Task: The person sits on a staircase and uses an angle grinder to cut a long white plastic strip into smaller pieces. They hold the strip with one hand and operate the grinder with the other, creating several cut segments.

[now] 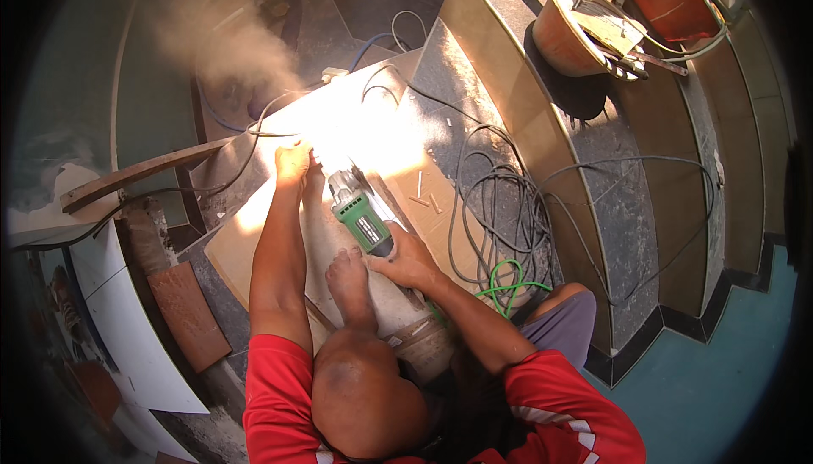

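Note:
In my right hand (406,257) is the rear of a green angle grinder (363,221) with a silver gear head, pointing away from me. Bright glare covers the area beyond the head and hides most of its disc. My left hand (293,160) is just left of the grinder head with fingers curled. Glare washes out its fingertips, so I cannot tell what they hold. My bare foot (350,283) rests on a pale slab (325,219) beneath the tool. A sheet of cardboard (444,223) lies under the slab. Dust (232,45) billows up beyond my hands.
Coiled grey cable (502,197) and a green cord (508,286) lie to the right, beside tiled steps (508,83). An orange bucket (559,38) full of tools stands on a step. On the left are a wooden bar (146,169) and a brown tile (189,315).

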Motion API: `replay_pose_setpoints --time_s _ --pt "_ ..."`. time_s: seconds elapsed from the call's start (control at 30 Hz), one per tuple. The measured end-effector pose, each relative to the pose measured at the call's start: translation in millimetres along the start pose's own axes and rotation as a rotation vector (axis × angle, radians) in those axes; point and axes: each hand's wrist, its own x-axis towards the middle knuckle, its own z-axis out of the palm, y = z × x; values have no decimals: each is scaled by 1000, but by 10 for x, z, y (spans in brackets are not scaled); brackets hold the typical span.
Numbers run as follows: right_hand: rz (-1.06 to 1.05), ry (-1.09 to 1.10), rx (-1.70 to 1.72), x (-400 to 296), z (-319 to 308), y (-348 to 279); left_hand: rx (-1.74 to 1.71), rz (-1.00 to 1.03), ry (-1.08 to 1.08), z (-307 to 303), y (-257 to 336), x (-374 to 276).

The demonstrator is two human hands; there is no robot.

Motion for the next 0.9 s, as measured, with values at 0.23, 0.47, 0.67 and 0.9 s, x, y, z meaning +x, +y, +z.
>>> replay_pose_setpoints --time_s 0.23,0.47,0.67,0.9 --pt "4 -8 -2 -56 -2 4 -8 14 12 -15 4 -11" --pt "5 18 6 -111 25 77 -58 25 29 44 46 -67" --pt "25 -5 19 -160 -31 46 -49 52 1 48 13 -51" --pt "-10 13 21 -193 -13 64 -36 38 -29 -32 -46 59"
